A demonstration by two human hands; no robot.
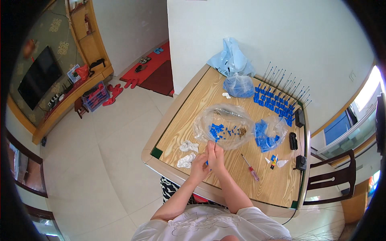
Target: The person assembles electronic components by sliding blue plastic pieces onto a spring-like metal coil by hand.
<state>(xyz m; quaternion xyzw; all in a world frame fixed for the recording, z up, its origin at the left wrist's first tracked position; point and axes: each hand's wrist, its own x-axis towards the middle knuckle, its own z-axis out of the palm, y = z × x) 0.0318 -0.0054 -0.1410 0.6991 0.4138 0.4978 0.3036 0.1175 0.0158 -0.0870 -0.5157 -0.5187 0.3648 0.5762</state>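
Observation:
Both hands are together over the near edge of the wooden table. My left hand (199, 168) is closed round a small blue piece (207, 163), mostly hidden by the fingers. Just above it, my right hand (215, 156) pinches a thin dark rod (216, 143) that points away from me. Beyond the fingertips lies an open clear plastic bag (230, 140) with small blue parts (217, 131) and brownish metal pieces (242, 132) in it. To its right, a second clear bag (281, 125) holds larger blue pieces (263, 138).
Rows of blue assemblies with upright rods and springs (277, 100) stand at the far right. A screwdriver (252, 172) and a small tube (274, 162) lie right of my hands, crumpled tissues (187, 160) left. A light-blue bag (231, 60) stands at the back, a chair (333, 176) to the right.

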